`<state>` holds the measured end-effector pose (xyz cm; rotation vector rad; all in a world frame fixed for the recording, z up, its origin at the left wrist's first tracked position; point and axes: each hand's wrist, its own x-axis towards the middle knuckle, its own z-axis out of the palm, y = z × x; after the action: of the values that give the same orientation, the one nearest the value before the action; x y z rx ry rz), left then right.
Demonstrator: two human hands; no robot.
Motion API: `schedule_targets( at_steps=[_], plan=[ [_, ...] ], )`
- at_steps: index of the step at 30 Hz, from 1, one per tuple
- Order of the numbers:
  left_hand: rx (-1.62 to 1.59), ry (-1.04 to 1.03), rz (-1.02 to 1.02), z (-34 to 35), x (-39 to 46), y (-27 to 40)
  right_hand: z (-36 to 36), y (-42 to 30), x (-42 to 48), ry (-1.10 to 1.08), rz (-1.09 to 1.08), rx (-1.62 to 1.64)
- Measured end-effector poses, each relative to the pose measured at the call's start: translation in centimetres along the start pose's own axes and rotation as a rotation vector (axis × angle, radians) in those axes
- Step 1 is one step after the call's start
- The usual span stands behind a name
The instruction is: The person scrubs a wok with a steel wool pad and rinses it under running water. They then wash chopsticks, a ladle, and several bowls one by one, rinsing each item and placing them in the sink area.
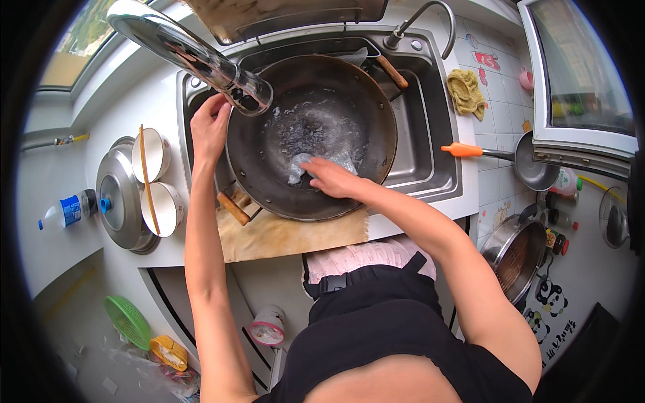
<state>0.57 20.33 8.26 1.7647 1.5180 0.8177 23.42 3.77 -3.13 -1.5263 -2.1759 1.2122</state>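
Observation:
A large dark wok (252,186) with two wooden handles rests over the steel sink (443,166), with water in it. My right hand (330,176) reaches into the wok, its fingers at a greyish, translucent wet cloth or mesh (298,169); whether they grip it is hard to tell. At the wok's left edge my left hand (210,123) is raised beside the head of the chrome faucet (242,85), thumb and fingertips close together near its underside. What those fingertips touch is partly hidden.
Two white bowls (164,209) with chopsticks (147,181) and a metal lid (118,196) stand left. A tan cloth (302,239) lies under the wok's near edge. On the right are a yellow-green rag (464,93), an orange-handled pan (536,161) and a steel pot (514,257).

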Motion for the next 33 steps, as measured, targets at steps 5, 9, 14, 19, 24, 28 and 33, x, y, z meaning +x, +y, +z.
schedule_targets(
  at_steps=[5, 9, 14, 19, 24, 28, 33],
  plan=[
    [0.344, 0.180, -0.012, -0.8, -12.2, -2.5, 2.7, 2.6, 4.5, -0.113, -0.266, -0.484],
    [0.057, 0.196, -0.278, 2.6, -18.4, -4.6, -1.8, 2.2, 10.0, -0.101, -0.233, -0.789],
    [0.116, 0.314, -0.203, 4.0, -18.7, -4.1, -10.0, 6.7, 12.9, 0.037, -0.283, -1.204],
    [0.118, 0.378, -0.128, 4.2, -19.5, -3.8, -13.8, 7.1, 5.4, 0.042, -0.192, -1.232],
    [-0.070, 0.394, -0.109, 4.6, -19.4, -4.3, -7.4, 2.5, -4.1, -0.332, 0.189, -0.804],
    [-0.130, 0.393, -0.108, 4.7, -19.3, -3.9, -1.0, -5.3, -2.3, -0.474, 0.240, -0.152],
    [-0.089, 0.396, -0.121, 4.7, -19.3, -4.0, 1.8, -7.8, -1.5, -0.335, 0.181, 0.038]
  ],
)
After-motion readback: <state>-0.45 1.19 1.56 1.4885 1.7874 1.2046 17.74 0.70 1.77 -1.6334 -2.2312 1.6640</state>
